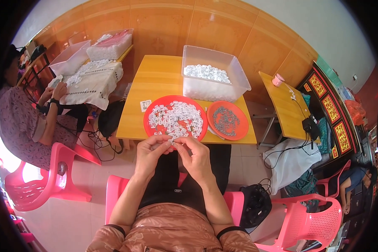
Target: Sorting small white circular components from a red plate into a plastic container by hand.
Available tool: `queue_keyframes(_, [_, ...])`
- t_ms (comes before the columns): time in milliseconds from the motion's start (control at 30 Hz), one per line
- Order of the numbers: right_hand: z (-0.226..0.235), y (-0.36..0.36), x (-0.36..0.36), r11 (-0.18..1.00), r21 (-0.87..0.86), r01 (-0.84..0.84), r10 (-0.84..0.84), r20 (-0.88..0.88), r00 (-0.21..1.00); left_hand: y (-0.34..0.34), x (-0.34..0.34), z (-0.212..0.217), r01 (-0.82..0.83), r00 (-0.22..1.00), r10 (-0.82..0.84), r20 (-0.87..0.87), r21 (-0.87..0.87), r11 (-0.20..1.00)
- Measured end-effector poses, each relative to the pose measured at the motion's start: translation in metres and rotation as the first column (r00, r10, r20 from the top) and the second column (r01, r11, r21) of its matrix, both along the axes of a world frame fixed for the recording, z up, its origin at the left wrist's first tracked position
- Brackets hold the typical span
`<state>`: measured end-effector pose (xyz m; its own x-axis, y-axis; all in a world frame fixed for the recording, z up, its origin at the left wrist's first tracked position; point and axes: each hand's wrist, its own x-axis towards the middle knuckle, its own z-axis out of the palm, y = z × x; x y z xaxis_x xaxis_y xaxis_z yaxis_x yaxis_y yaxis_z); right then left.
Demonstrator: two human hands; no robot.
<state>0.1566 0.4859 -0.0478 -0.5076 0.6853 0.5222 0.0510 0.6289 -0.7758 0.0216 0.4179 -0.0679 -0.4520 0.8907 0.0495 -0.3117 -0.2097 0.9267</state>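
While both forearms rise from the lower edge, the left hand and right hand meet just below the worktop edge, fingers curled inward, fingertips pinching a small white piece between them. Piece too small to tell its long axis or facing. It sits just in front of the red plate of white pieces; orange plate beside.
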Motion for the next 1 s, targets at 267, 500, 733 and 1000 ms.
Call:
queue_keyframes(267, [-0.007,0.001,-0.008,0.999,0.015,0.034,-0.034,-0.033,0.999,0.002,-0.003,-0.005,0.001,1.000,-0.001,0.000,-0.009,1.000])
queue_keyframes(500, [-0.010,-0.005,-0.010,0.998,-0.014,0.069,-0.070,-0.054,0.996,0.001,0.002,-0.009,-0.027,1.000,0.027,-0.015,0.022,0.999])
queue_keyframes(733, [-0.015,-0.005,-0.009,0.990,-0.122,0.064,-0.070,-0.052,0.996,-0.001,0.006,-0.011,-0.024,1.000,0.024,0.010,0.052,0.998])
queue_keyframes(1000, [-0.033,0.008,-0.007,0.943,-0.333,0.024,-0.044,-0.054,0.998,0.008,0.008,-0.023,0.000,0.996,-0.004,0.093,0.044,0.999])
